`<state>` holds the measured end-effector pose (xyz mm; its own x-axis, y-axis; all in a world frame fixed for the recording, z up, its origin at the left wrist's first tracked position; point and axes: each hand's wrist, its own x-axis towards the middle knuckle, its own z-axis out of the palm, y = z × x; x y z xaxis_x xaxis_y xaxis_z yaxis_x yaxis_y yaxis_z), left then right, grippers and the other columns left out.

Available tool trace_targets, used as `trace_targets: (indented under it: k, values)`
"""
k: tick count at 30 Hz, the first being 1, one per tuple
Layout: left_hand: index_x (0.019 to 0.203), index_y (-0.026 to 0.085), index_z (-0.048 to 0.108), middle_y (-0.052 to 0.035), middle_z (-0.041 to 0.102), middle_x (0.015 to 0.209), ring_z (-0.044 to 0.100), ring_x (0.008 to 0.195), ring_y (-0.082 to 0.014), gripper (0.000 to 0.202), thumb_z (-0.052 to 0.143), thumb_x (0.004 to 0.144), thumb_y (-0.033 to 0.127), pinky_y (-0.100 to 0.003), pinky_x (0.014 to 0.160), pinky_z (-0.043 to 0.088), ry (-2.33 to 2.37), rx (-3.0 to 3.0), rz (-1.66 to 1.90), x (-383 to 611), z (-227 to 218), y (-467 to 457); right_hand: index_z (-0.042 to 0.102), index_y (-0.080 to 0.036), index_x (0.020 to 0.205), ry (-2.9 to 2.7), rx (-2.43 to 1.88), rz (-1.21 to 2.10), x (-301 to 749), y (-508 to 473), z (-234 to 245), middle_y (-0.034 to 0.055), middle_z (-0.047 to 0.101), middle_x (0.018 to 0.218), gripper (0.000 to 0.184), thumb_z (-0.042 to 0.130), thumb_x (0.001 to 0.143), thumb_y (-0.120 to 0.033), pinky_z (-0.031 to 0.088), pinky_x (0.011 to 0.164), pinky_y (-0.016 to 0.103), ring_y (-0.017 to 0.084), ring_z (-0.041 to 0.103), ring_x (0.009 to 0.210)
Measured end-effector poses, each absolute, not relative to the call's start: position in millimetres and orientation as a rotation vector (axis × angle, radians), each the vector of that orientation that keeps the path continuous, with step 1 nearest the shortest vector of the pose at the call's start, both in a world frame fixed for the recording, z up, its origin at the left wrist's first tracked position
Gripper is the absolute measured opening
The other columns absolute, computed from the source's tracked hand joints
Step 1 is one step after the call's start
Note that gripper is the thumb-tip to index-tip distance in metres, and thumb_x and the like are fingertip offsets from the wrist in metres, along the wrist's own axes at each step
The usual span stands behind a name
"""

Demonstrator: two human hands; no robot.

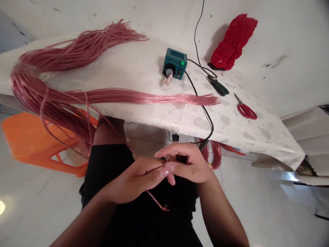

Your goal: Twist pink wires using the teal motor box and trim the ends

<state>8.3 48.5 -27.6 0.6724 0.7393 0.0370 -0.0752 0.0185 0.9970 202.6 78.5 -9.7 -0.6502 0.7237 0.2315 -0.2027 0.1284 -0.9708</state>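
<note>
Above my lap, my left hand (138, 180) and my right hand (189, 163) meet at the fingertips, both closed. My left fingers are wrapped round a thin pink wire (155, 199), whose bent end hangs out below that hand. At the thumbs, my right hand pinches a small piece of the wire, with its loop partly hidden by fingers. From the left, one loose strand runs to my left hand out of a large bundle of pink wires (102, 96). This bundle lies folded on the table and droops over its front edge.
On the covered table (226, 123) stand a teal box (175, 61) with a green button and a red crinkled bundle (233, 43). Green-handled cutters (218, 86) and red-handled scissors (246, 109) lie nearby. A black cable (196, 90) crosses the edge. An orange chair (23, 137) is at left.
</note>
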Motion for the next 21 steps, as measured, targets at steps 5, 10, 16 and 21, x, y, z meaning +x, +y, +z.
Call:
trace_targets:
  k: [5,10,16,21]
  values:
    - [0.093,0.015,0.071,0.0081,0.039,0.054,0.034,0.047,-0.0039,0.034,0.043,0.105,0.030,-0.019,0.047,0.029,0.575,1.393,0.675,4.7,-31.1,44.1,0.075,-0.016,0.100,-1.694,-0.555,1.604,203.5,72.7,-16.4,-0.0019,0.068,0.060,0.012,0.070,0.089,-0.018,0.046,0.052,0.023,0.010,0.064,0.052]
    - [0.091,0.016,0.071,0.0079,0.039,0.054,0.035,0.046,-0.0041,0.033,0.044,0.105,0.031,-0.019,0.047,0.028,0.591,1.416,0.668,1.0,-34.8,43.2,0.074,-0.016,0.095,-1.675,-0.579,1.529,203.0,67.3,-19.4,-0.0017,0.071,0.063,0.010,0.071,0.087,-0.011,0.045,0.052,0.022,0.008,0.063,0.053]
    - [0.093,0.016,0.070,0.0081,0.038,0.053,0.033,0.045,-0.0044,0.031,0.045,0.104,0.030,-0.019,0.044,0.025,0.543,1.388,0.685,-2.7,-35.6,43.8,0.076,-0.017,0.099,-1.740,-0.592,1.394,204.0,64.5,-18.6,-0.0024,0.071,0.065,0.016,0.072,0.085,-0.009,0.038,0.047,0.020,0.004,0.051,0.049]
    - [0.092,0.015,0.070,0.0080,0.039,0.053,0.033,0.045,-0.0048,0.032,0.044,0.104,0.030,-0.019,0.045,0.027,0.532,1.382,0.703,-1.3,-35.9,43.8,0.077,-0.018,0.103,-1.729,-0.577,1.338,203.0,62.9,-20.4,-0.0032,0.071,0.066,0.019,0.070,0.088,-0.010,0.043,0.049,0.018,0.005,0.057,0.054]
